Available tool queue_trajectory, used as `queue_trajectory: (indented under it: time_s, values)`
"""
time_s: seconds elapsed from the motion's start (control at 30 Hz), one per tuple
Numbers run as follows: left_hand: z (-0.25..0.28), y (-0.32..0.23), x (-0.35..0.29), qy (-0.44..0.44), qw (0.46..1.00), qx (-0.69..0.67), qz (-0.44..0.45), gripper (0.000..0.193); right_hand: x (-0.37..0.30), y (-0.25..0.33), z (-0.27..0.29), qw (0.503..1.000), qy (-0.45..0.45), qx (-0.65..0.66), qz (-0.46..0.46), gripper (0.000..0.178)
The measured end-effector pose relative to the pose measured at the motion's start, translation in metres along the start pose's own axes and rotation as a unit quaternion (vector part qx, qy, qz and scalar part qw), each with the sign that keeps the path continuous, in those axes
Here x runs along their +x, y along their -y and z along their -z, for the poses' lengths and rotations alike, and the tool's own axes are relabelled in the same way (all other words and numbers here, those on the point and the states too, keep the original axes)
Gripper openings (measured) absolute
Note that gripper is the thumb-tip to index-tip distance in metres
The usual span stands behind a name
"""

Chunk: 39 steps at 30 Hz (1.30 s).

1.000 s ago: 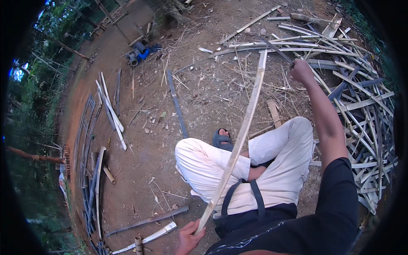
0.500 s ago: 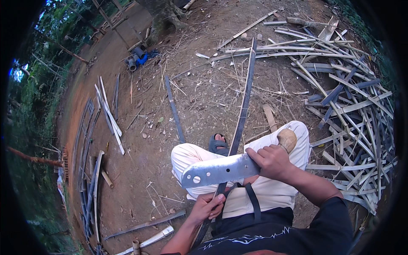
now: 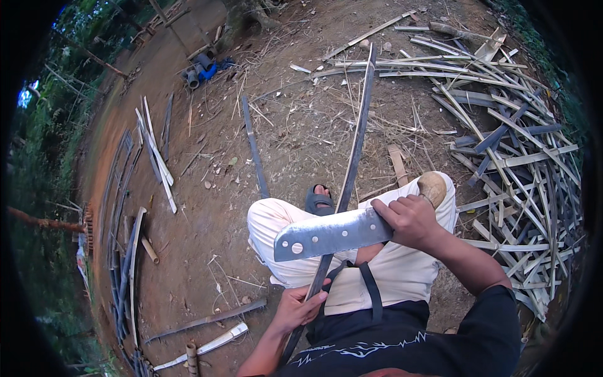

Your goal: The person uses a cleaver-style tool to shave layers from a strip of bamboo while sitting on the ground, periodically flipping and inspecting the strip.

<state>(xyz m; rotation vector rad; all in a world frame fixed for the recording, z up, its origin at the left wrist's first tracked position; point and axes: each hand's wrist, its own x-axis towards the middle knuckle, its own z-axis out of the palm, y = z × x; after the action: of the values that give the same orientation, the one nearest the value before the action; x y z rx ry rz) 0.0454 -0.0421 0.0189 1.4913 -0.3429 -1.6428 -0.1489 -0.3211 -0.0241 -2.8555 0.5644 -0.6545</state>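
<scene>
A wide steel cleaver (image 3: 339, 236) with several round holes is gripped in my right hand (image 3: 411, 220). Its rounded wooden handle end (image 3: 432, 188) sticks out past my fist above my right knee. My left hand (image 3: 301, 308) is closed around a long dark bamboo strip (image 3: 355, 147), which runs from beside my waist, between my knees and far out ahead over the ground. The blade lies across this strip, covering part of it just ahead of my left hand; whether the edge touches it I cannot tell. A dark strap (image 3: 370, 291) hangs over my light trousers.
A large heap of split bamboo (image 3: 527, 157) lies to my right. Several strips (image 3: 154, 151) and a stack of dark bamboo lengths (image 3: 125, 276) are on the left. My sandalled foot (image 3: 320, 200) is ahead. A tree trunk (image 3: 248, 16) stands farther off.
The cleaver and my right hand have shifted slightly right. The blade has tilted, so light shows through more of its holes. My left hand still holds the strip, which leans a little more.
</scene>
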Motion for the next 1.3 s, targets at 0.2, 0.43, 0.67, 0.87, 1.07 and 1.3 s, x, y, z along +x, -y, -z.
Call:
queue_trajectory:
  time_s: [0.2,0.43,0.67,0.87,1.07,1.3]
  values:
    - [0.025,0.029,-0.041,-0.064,0.995,0.055,0.047,0.035,0.047,-0.148,-0.009,0.959,0.089,-0.057,-0.263,0.026]
    - [0.085,0.075,-0.071,-0.235,0.953,0.171,-0.089,0.031,-0.005,-0.269,-0.015,0.856,0.014,-0.055,-0.514,0.026]
    - [0.154,0.063,-0.011,-0.272,0.95,-0.127,-0.091,0.036,-0.081,-0.12,-0.037,0.838,0.121,-0.083,-0.526,0.04]
    - [0.246,0.071,0.11,-0.202,0.951,-0.207,-0.108,0.043,-0.132,-0.069,-0.056,0.861,0.109,-0.146,-0.475,0.066]
    - [0.293,0.037,0.211,-0.111,0.95,-0.25,-0.148,0.044,-0.115,-0.068,-0.052,0.843,0.101,-0.163,-0.502,0.064]
    - [0.356,0.008,0.319,-0.302,0.952,-0.041,-0.04,0.04,-0.098,-0.051,-0.051,0.822,0.124,-0.219,-0.511,0.066]
